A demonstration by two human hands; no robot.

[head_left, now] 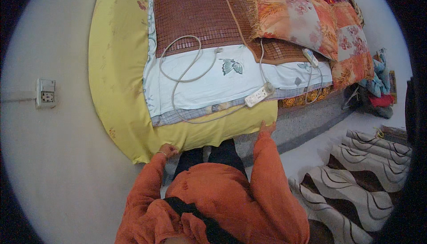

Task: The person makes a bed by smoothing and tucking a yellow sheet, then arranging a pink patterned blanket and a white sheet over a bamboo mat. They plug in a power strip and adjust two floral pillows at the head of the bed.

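Note:
A yellow sheet [116, 66] hangs along the left side and front edge of the bed. My left hand [168, 150] is closed on its front hem, left of my legs. Farther right, my right hand [267, 127] pinches the same sheet near its right corner. Between the hands the yellow cloth is drawn out over the bed's edge. On top lie a white cloth with butterfly prints [204, 68] and a brown woven mat [191, 13]. A white power strip [259, 95] rests near the front edge, its cord [180, 80] looped across the white cloth.
Orange patterned pillows [296, 19] lie at the right of the bed. A white charger [310, 57] with a cable sits near them. At the lower right is a brown and white wavy-patterned cloth [356, 190]. A wall socket [46, 94] is at the left.

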